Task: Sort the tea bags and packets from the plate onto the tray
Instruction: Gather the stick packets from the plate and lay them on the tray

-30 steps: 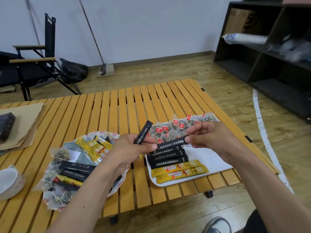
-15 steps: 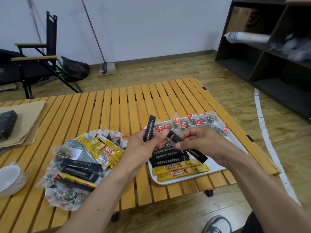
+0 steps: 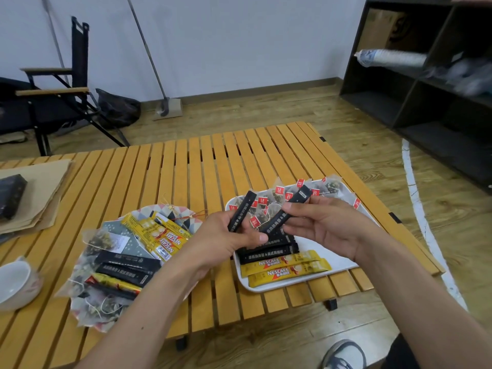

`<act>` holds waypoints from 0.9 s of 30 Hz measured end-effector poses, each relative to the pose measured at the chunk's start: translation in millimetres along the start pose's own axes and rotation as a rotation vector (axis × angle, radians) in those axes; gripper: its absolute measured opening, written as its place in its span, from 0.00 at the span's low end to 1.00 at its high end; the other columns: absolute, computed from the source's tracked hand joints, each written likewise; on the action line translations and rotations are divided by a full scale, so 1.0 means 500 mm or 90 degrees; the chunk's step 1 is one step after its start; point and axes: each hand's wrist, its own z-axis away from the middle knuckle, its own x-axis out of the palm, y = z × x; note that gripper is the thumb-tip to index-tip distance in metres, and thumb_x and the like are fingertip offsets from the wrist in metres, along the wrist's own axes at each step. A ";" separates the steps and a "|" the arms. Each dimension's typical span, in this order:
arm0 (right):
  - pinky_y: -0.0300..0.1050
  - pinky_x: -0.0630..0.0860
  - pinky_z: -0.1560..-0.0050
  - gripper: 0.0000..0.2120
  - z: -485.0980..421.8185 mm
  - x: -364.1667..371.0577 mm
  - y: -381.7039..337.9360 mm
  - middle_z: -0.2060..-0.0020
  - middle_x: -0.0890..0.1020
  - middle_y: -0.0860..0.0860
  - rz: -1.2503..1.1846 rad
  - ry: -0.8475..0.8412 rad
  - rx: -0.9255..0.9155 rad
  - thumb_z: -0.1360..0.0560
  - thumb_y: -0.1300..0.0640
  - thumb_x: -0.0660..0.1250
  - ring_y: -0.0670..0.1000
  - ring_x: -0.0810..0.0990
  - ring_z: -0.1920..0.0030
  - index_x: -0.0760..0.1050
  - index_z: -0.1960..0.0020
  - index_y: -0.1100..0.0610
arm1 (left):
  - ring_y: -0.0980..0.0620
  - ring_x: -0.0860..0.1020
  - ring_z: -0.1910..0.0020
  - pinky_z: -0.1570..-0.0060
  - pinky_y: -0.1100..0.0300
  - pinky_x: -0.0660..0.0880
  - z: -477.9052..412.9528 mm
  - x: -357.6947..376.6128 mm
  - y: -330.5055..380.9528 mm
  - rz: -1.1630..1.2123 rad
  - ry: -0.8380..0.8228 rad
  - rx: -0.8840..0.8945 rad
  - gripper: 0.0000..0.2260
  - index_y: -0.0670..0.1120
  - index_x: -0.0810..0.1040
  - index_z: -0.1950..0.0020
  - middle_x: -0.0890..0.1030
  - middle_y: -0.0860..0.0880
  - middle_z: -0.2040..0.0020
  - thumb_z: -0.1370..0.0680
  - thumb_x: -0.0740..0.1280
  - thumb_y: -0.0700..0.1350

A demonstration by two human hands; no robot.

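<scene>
My left hand [image 3: 226, 241] grips a black stick packet [image 3: 241, 211], held upright between the plate and the tray. My right hand [image 3: 327, 227] holds a second black stick packet [image 3: 288, 210], tilted above the tray's near half. The white tray [image 3: 338, 265] carries tea bags with red tags [image 3: 279, 198] along its far side, black sticks [image 3: 269, 253] in the middle and two yellow Nescafe sticks [image 3: 286, 267] at the front. The patterned plate [image 3: 149, 213] on the left holds yellow sticks [image 3: 157, 234], black sticks [image 3: 125, 267] and clear tea bags [image 3: 102, 239].
Everything sits on a slatted wooden table [image 3: 186, 169]. A white bowl [image 3: 16, 283] stands at the left edge, with brown paper and a dark box [image 3: 10, 195] behind it. A folding chair [image 3: 53, 94], a broom [image 3: 165, 105] and a black shelf unit [image 3: 426, 97] stand beyond the table.
My right hand has swung its black stick from pointing down-right over the tray to pointing up-right. My left hand with its stick has barely moved.
</scene>
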 end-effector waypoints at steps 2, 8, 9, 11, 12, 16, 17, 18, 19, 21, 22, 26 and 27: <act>0.48 0.85 0.52 0.17 0.002 -0.005 0.000 0.49 0.88 0.59 0.105 0.052 -0.013 0.28 0.63 0.77 0.55 0.88 0.50 0.80 0.41 0.63 | 0.50 0.84 0.48 0.53 0.58 0.81 -0.003 -0.009 -0.002 -0.014 0.011 -0.009 0.15 0.48 0.73 0.60 0.85 0.50 0.59 0.29 0.80 0.41; 0.40 0.77 0.67 0.06 0.007 -0.040 -0.002 0.65 0.86 0.52 0.443 0.170 0.010 0.29 0.65 0.78 0.49 0.83 0.66 0.82 0.56 0.60 | 0.57 0.81 0.61 0.69 0.72 0.73 -0.001 -0.036 -0.013 -0.111 0.066 -0.023 0.12 0.44 0.79 0.55 0.81 0.59 0.71 0.30 0.81 0.40; 0.39 0.77 0.68 0.06 0.006 -0.039 0.002 0.65 0.87 0.53 0.477 0.169 0.038 0.29 0.65 0.79 0.49 0.84 0.66 0.83 0.56 0.61 | 0.57 0.82 0.60 0.65 0.70 0.74 -0.003 -0.035 -0.015 -0.118 0.080 -0.019 0.12 0.44 0.80 0.52 0.83 0.57 0.67 0.29 0.81 0.42; 0.38 0.75 0.70 0.05 0.001 -0.033 0.009 0.63 0.88 0.55 0.532 0.187 0.070 0.29 0.63 0.79 0.48 0.84 0.66 0.84 0.57 0.61 | 0.56 0.84 0.59 0.60 0.64 0.76 -0.006 -0.031 -0.013 -0.119 0.123 -0.021 0.13 0.48 0.81 0.47 0.86 0.53 0.57 0.26 0.78 0.50; 0.37 0.74 0.71 0.04 -0.001 -0.029 0.012 0.63 0.88 0.55 0.553 0.198 0.076 0.29 0.62 0.79 0.48 0.84 0.66 0.84 0.57 0.61 | 0.57 0.84 0.60 0.61 0.62 0.74 -0.008 -0.029 -0.010 -0.106 0.137 -0.032 0.14 0.50 0.79 0.44 0.86 0.52 0.53 0.24 0.75 0.55; 0.36 0.71 0.72 0.07 -0.007 -0.017 0.020 0.65 0.88 0.54 0.623 0.216 0.082 0.30 0.57 0.81 0.46 0.82 0.69 0.86 0.59 0.60 | 0.51 0.82 0.65 0.76 0.64 0.64 -0.018 -0.020 0.004 0.167 0.112 -0.106 0.11 0.45 0.76 0.37 0.84 0.42 0.46 0.16 0.63 0.50; 0.38 0.74 0.70 0.08 -0.009 -0.016 0.020 0.65 0.88 0.54 0.634 0.220 0.080 0.31 0.57 0.81 0.46 0.81 0.68 0.86 0.60 0.60 | 0.50 0.81 0.66 0.78 0.64 0.63 -0.017 -0.019 0.005 0.226 0.099 -0.116 0.11 0.42 0.77 0.37 0.83 0.41 0.49 0.15 0.62 0.46; 0.40 0.78 0.66 0.08 -0.010 -0.015 0.020 0.64 0.88 0.54 0.642 0.221 0.080 0.31 0.57 0.82 0.47 0.82 0.67 0.86 0.60 0.60 | 0.49 0.81 0.66 0.78 0.64 0.64 -0.017 -0.019 0.003 0.256 0.087 -0.120 0.12 0.40 0.79 0.38 0.83 0.40 0.51 0.15 0.60 0.44; 0.43 0.80 0.61 0.07 -0.011 -0.015 0.019 0.63 0.88 0.54 0.648 0.219 0.082 0.32 0.57 0.82 0.48 0.82 0.66 0.86 0.60 0.60 | 0.49 0.80 0.67 0.78 0.63 0.65 -0.016 -0.019 0.003 0.268 0.074 -0.121 0.13 0.39 0.81 0.39 0.82 0.41 0.53 0.15 0.60 0.43; 0.45 0.82 0.57 0.04 -0.010 -0.016 0.018 0.62 0.88 0.54 0.658 0.210 0.083 0.31 0.59 0.81 0.48 0.82 0.65 0.87 0.62 0.58 | 0.50 0.80 0.67 0.77 0.63 0.67 -0.014 -0.019 0.003 0.270 0.042 -0.119 0.14 0.39 0.83 0.41 0.81 0.42 0.55 0.15 0.59 0.41; 0.44 0.81 0.58 0.04 -0.009 -0.018 0.017 0.62 0.88 0.53 0.657 0.206 0.071 0.31 0.60 0.80 0.47 0.82 0.65 0.87 0.63 0.56 | 0.50 0.79 0.66 0.77 0.63 0.68 -0.013 -0.020 0.003 0.269 0.024 -0.120 0.13 0.39 0.83 0.40 0.80 0.43 0.56 0.15 0.60 0.41; 0.39 0.75 0.62 0.03 -0.003 -0.017 0.010 0.62 0.88 0.51 0.481 0.211 -0.059 0.29 0.57 0.79 0.45 0.83 0.65 0.86 0.56 0.54 | 0.52 0.81 0.64 0.74 0.63 0.70 -0.010 -0.025 0.002 0.220 0.005 -0.119 0.10 0.43 0.82 0.38 0.85 0.43 0.54 0.19 0.69 0.42; 0.40 0.75 0.60 0.06 0.000 -0.011 0.008 0.60 0.88 0.50 0.405 0.187 -0.080 0.27 0.55 0.78 0.45 0.84 0.63 0.85 0.52 0.54 | 0.53 0.81 0.64 0.74 0.64 0.71 -0.010 -0.026 0.002 0.186 0.000 -0.112 0.10 0.44 0.83 0.39 0.86 0.44 0.53 0.20 0.71 0.42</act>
